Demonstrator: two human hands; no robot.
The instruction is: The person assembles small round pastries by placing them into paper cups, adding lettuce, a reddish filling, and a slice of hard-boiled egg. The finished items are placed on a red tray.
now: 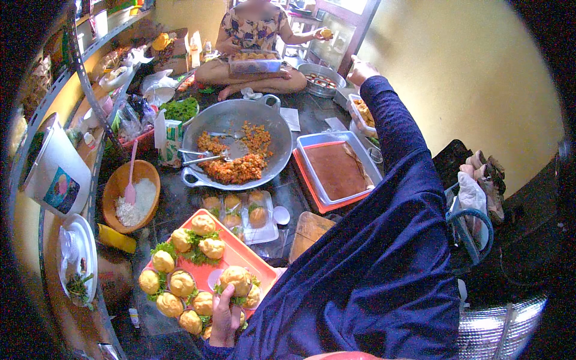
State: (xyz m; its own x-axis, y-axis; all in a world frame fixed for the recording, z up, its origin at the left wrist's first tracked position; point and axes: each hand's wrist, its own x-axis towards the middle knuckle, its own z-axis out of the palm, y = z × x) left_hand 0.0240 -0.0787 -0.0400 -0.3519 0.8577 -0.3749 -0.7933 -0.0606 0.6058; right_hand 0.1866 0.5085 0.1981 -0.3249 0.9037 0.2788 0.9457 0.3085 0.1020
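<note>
My left hand [223, 321] is closed, its thumb on a golden cream-puff bun [235, 281] with lettuce showing beneath. Under it lies an orange tray [252, 255] bearing several similar buns [170, 305] and lettuce. My right arm, in a navy sleeve, stretches far forward along the wall. At its end my right hand [363, 72] has a finger extended, with nothing visible in it; its other fingers are partly hidden. Nearest that hand is a clear tub of food [364, 114]. Just beyond the tray, more buns sit in a clear plastic pack [259, 219].
A large metal wok [282, 147] holds orange filling and utensils. Right of it stands a tub of brown cake [339, 171]; left, a bowl of rice [108, 204]. A seated person [249, 30] opposite has a bun in one hand. Shelving [90, 108] lines the left side.
</note>
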